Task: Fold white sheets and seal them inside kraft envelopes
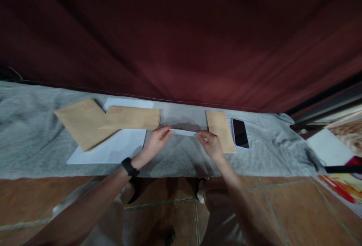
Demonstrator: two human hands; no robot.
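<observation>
Between both hands a narrow strip of folded white paper (pixel 184 132) is stretched level above the grey cloth. My left hand (pixel 157 139), with a black watch at the wrist, pinches its left end. The right end is pinched in my right hand (pixel 211 143). Just left of my left hand lie brown envelopes (pixel 132 117), one overlapping another, on top of white paper sheets (pixel 110 152). Beside my right hand, and partly behind it, is a single brown envelope (pixel 222 131).
A phone (pixel 240 133) with a dark screen lies right of the single envelope. Grey cloth (pixel 268 144) covers the long narrow surface. A dark red curtain (pixel 181 50) hangs along its far edge. Printed papers (pixel 343 185) are at the far right, and a tiled floor (pixel 288 200) shows below.
</observation>
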